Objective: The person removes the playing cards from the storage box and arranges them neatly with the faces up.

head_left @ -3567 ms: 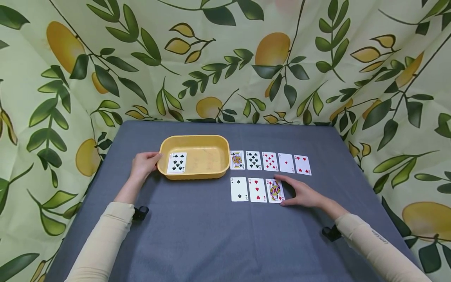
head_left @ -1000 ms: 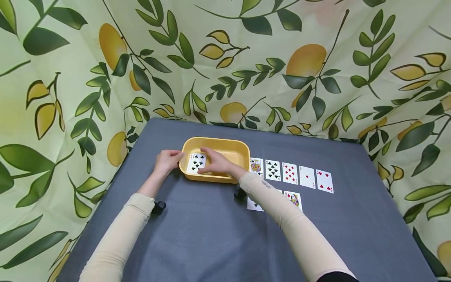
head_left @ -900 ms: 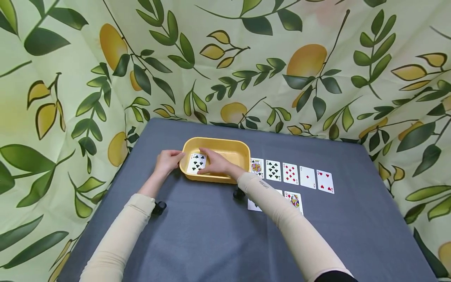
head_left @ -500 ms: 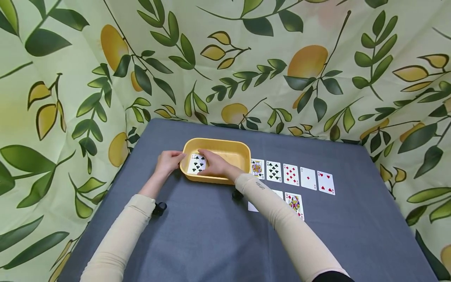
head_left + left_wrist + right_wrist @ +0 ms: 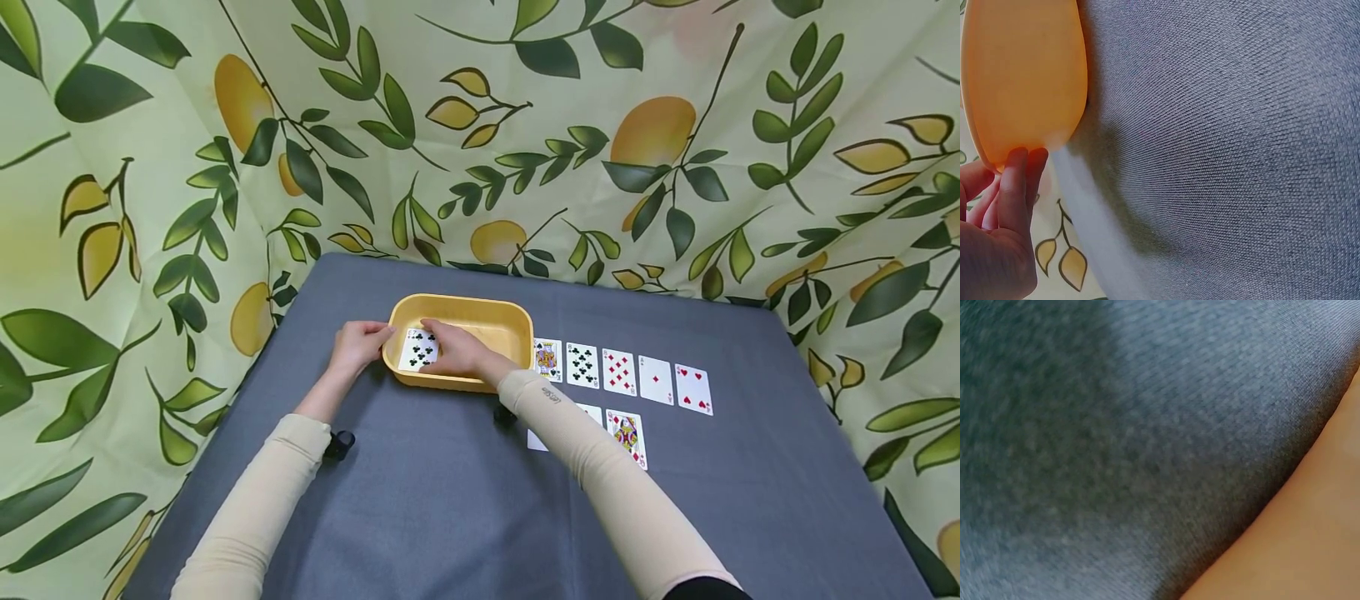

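Note:
A shallow yellow plastic tray (image 5: 498, 323) sits on the cloth-covered table in the head view. My left hand (image 5: 356, 347) pinches its left rim; the left wrist view shows the fingertips (image 5: 1015, 164) against the tray's outer end. Inside the tray at its left lies a black clubs playing card (image 5: 416, 350). My right hand (image 5: 463, 350) reaches into the tray, finger at the card's upper edge and thumb at its lower edge, covering its right part. The right wrist view catches only the tray's outer wall (image 5: 1297, 544) and cloth.
Right of the tray runs a row of face-up cards, from a king (image 5: 548, 360) to a hearts card (image 5: 693, 389). Below it, a queen of diamonds (image 5: 626, 437) shows beside cards partly hidden by my right sleeve (image 5: 600, 467). A patterned curtain (image 5: 480, 142) hangs behind the table.
My right hand has gone from the queen in the lower row, leftward into the tray to the clubs card. The head view has shifted. My left hand stays on the rim.

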